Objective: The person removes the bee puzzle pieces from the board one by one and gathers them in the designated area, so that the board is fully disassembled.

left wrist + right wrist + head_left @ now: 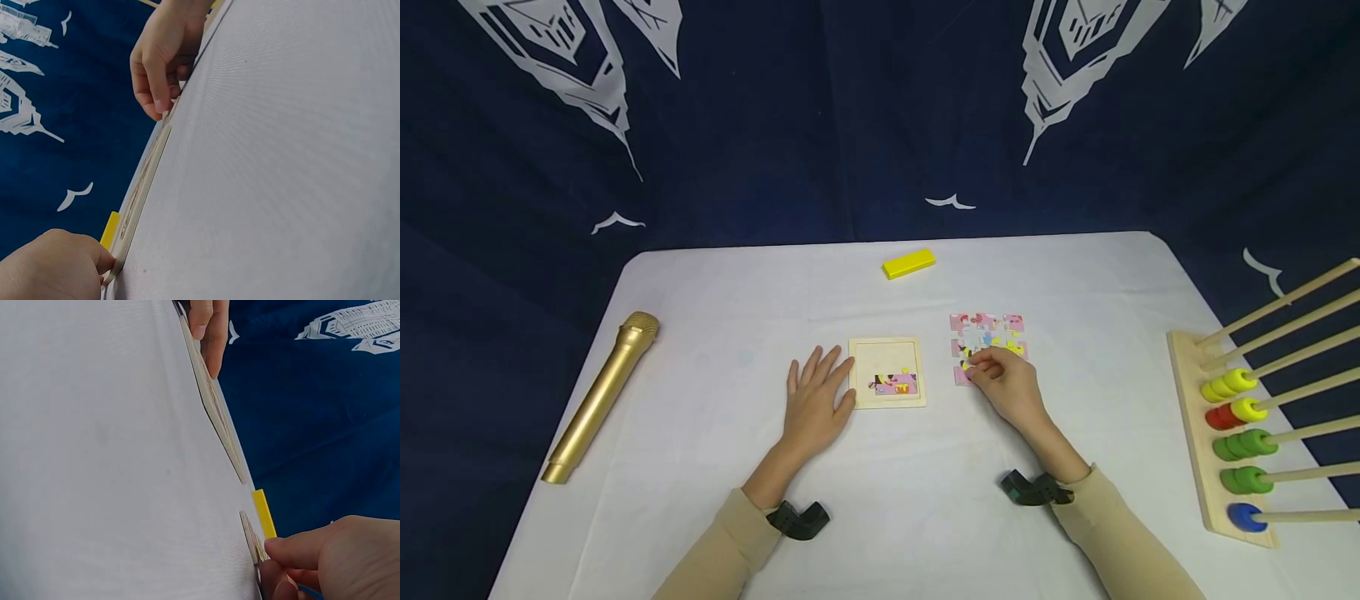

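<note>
A square wooden puzzle tray lies flat on the table, with several joined pink and yellow pieces in its lower right part. My left hand rests with fingers spread at the tray's left edge, the thumb and index finger touching the frame. To the right of the tray lies a group of loose pink puzzle pieces. Over the lower part of that group, my right hand has its fingers curled and pinches a small puzzle piece. The fingers hide most of this piece.
A yellow block lies toward the back edge of the white table. At the far left is a gold microphone. A wooden abacus-like rack with coloured rings on pegs stands at the right edge.
</note>
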Motion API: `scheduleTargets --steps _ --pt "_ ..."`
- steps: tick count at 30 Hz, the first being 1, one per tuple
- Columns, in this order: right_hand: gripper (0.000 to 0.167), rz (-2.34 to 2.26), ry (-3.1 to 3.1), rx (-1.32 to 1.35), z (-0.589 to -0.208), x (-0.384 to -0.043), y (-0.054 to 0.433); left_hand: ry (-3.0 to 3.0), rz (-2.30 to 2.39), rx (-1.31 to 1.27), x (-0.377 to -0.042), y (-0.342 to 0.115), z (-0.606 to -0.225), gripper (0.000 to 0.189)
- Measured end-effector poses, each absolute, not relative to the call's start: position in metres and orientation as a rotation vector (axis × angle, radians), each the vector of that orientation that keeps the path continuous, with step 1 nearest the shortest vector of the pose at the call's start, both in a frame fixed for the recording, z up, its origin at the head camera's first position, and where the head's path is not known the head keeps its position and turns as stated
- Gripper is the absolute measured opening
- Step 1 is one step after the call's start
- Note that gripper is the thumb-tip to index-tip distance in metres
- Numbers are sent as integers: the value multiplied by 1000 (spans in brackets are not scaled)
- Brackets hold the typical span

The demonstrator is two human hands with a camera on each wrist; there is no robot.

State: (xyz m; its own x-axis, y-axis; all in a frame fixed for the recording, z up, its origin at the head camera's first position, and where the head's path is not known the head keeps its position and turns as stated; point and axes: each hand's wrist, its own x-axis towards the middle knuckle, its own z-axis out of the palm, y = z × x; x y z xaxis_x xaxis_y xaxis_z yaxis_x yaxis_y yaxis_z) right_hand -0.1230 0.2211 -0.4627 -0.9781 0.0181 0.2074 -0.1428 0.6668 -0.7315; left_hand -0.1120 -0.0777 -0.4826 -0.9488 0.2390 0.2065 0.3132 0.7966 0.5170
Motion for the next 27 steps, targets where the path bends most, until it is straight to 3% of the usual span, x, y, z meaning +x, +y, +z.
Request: scheduleTargets --steps 14,27 --pt "19 1304 -2627 19 -450 -123 215 -2844 -864 -448 -112 -79 -483 47" --pt "32 1423 -2637 403 -430 -126 162 -2840 -841 -452 -112 -79 -485 47"
